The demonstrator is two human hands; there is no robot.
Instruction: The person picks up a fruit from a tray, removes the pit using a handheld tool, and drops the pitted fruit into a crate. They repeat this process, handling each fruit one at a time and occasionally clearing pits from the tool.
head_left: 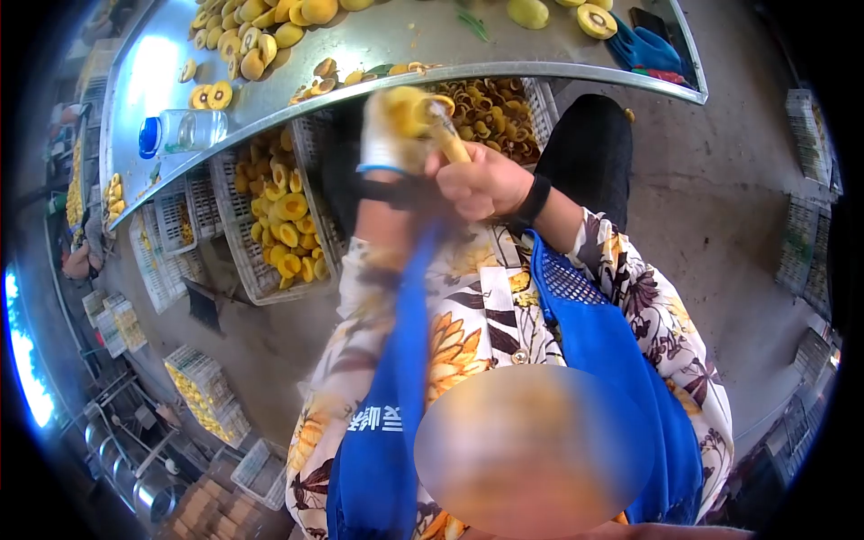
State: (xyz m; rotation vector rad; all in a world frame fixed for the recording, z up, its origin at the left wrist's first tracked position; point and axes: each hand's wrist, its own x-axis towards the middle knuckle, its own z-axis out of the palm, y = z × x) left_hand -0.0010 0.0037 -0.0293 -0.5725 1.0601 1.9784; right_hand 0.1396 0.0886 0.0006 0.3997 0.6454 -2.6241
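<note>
My left hand (382,148), in a white glove with a blue cuff, is closed round a yellow peach half (405,110) near the table's front edge. In my bare right hand (483,184) is the wooden handle of a pitting tool (450,144). Its metal end reaches up to the right side of the fruit, and motion blurs the contact. Just beyond lies a crate (544,110) of brownish-yellow cut pieces, partly under the table. Left of my hands, another white crate (236,236) holds yellow peach halves (290,209).
The metal table (396,40) bears piled peaches (255,36), a clear bottle with a blue cap (184,132) and a blue glove (641,43). Its raised rim runs just past my hands. Stacked crates (205,391) stand on the floor at left, and more crates (804,243) at right.
</note>
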